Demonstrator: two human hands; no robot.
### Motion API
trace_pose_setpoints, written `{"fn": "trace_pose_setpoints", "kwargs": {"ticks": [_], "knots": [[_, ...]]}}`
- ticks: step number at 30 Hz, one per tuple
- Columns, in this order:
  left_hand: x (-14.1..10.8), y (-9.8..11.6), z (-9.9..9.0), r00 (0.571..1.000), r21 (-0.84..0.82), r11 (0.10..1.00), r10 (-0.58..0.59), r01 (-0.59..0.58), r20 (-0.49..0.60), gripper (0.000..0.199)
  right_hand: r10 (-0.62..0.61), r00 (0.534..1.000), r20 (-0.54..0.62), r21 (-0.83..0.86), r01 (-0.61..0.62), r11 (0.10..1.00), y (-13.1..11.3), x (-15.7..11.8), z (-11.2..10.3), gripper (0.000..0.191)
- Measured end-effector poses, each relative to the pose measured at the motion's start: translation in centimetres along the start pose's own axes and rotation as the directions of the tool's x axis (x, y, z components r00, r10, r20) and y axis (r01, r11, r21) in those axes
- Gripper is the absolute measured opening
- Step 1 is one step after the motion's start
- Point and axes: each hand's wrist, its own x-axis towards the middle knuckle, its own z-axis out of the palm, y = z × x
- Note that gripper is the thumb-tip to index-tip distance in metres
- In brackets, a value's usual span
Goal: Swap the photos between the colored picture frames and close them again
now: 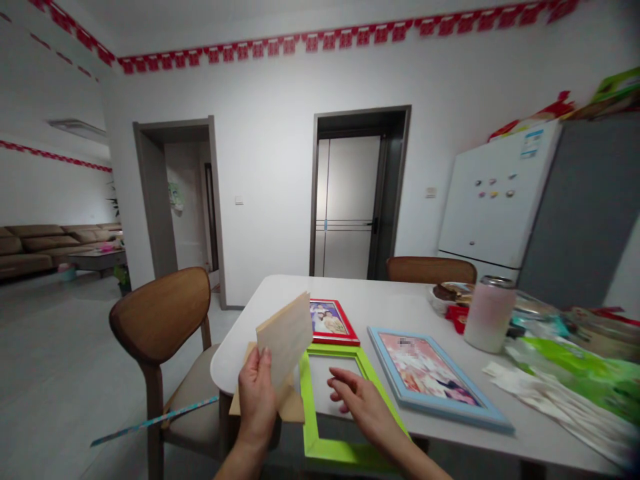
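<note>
My left hand (257, 397) grips a stack of thin pale rectangular sheets (287, 337) by the lower left edge, thumb across the face, tilted upright above the table's front edge. Below it, partly hidden, is a brown backing board (293, 408). Over the lime-green picture frame (313, 433) hovers my right hand (357, 400), fingers apart and slightly bent, holding nothing. That frame has an open middle and reaches past the table's near edge. Behind it lies a red picture frame (350, 327) with a photo, partly covered by the sheets. A light-blue framed photo (435, 373) lies to the right.
On the white table (280, 285), a pink-and-white tumbler (490, 317), a green plastic package (575, 363) and white gloves or cloth (545, 400) crowd the right side. Wooden chairs stand left (163, 313) and behind (433, 269). A thin blue patterned strip (155, 420) crosses the left chair.
</note>
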Motion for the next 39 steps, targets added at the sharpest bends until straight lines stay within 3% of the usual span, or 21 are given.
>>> {"fn": "trace_pose_setpoints", "kwargs": {"ticks": [2, 4, 6, 8, 11, 13, 17, 20, 22, 25, 28, 31, 34, 37, 39], "knots": [[-1.1, -0.3, 1.9, 0.992, -0.264, 0.957, -0.124, 0.122, 0.011, 0.036, 0.134, 0.99, 0.039, 0.264, -0.139, 0.954, 0.0, 0.2, 0.8, 0.043], [-2.4, -1.2, 3.5, 0.972, -0.41, 0.881, -0.215, 0.236, 0.097, 0.039, 0.161, 0.987, -0.01, 0.466, -0.137, 0.874, 0.0, 0.6, 0.7, 0.04], [-3.3, -2.1, 4.0, 0.95, -0.442, 0.842, -0.252, 0.309, 0.182, 0.042, 0.163, 0.979, -0.119, 0.548, -0.072, 0.833, -0.1, 1.0, -0.4, 0.038], [-3.5, -3.0, 3.7, 0.942, -0.383, 0.863, -0.268, 0.328, 0.202, 0.046, 0.192, 0.97, -0.15, 0.529, -0.085, 0.845, -0.4, 1.4, -2.3, 0.04], [-3.3, -3.7, 2.2, 0.951, -0.121, 0.959, -0.226, 0.255, 0.211, 0.049, 0.234, 0.972, -0.016, 0.406, -0.208, 0.89, -0.6, 1.7, -5.2, 0.046], [-3.3, -3.8, 1.3, 0.941, 0.129, 0.981, -0.174, 0.142, 0.289, 0.049, 0.235, 0.97, 0.068, 0.308, -0.245, 0.919, -0.5, 1.9, -6.3, 0.049], [-4.1, -3.6, 0.8, 0.858, 0.484, 0.871, -0.188, -0.079, 0.479, 0.054, 0.226, 0.969, 0.104, 0.155, -0.24, 0.958, -0.2, 2.5, -6.3, 0.047], [-4.6, -3.3, 0.8, 0.789, 0.57, 0.801, -0.224, -0.185, 0.572, 0.062, 0.192, 0.978, 0.08, 0.015, -0.194, 0.981, 0.2, 3.2, -5.3, 0.046], [-4.7, -3.0, 0.7, 0.752, 0.598, 0.764, -0.241, -0.243, 0.614, 0.064, 0.126, 0.992, 0.028, -0.193, -0.118, 0.974, 0.4, 3.6, -4.8, 0.046], [-4.6, -2.5, 0.7, 0.711, 0.635, 0.708, -0.272, -0.308, 0.648, 0.063, 0.025, 0.999, -0.044, -0.495, -0.044, 0.868, 0.7, 4.0, -4.5, 0.044], [-4.6, -2.3, 0.9, 0.683, 0.651, 0.667, -0.285, -0.362, 0.672, 0.064, -0.024, 0.997, -0.076, -0.616, -0.028, 0.787, 1.0, 4.3, -4.6, 0.038], [-4.7, -2.5, 0.7, 0.681, 0.642, 0.67, -0.272, -0.373, 0.68, 0.065, -0.058, 0.992, -0.112, -0.724, -0.042, 0.688, 1.3, 4.4, -4.9, 0.032], [-4.2, -2.8, -0.6, 0.708, 0.605, 0.709, -0.211, -0.364, 0.674, 0.064, -0.064, 0.989, -0.133, -0.79, -0.068, 0.609, 1.6, 4.5, -5.1, 0.028], [-2.7, -3.0, -3.2, 0.788, 0.643, 0.665, -0.13, -0.381, 0.602, 0.063, -0.096, 0.988, -0.118, -0.816, -0.041, 0.577, 1.5, 4.3, -4.8, 0.03], [-1.2, -3.4, -5.2, 0.847, 0.751, 0.535, -0.117, -0.386, 0.518, 0.065, -0.138, 0.986, -0.091, -0.818, 0.004, 0.575, 1.1, 4.0, -3.9, 0.033]]}}
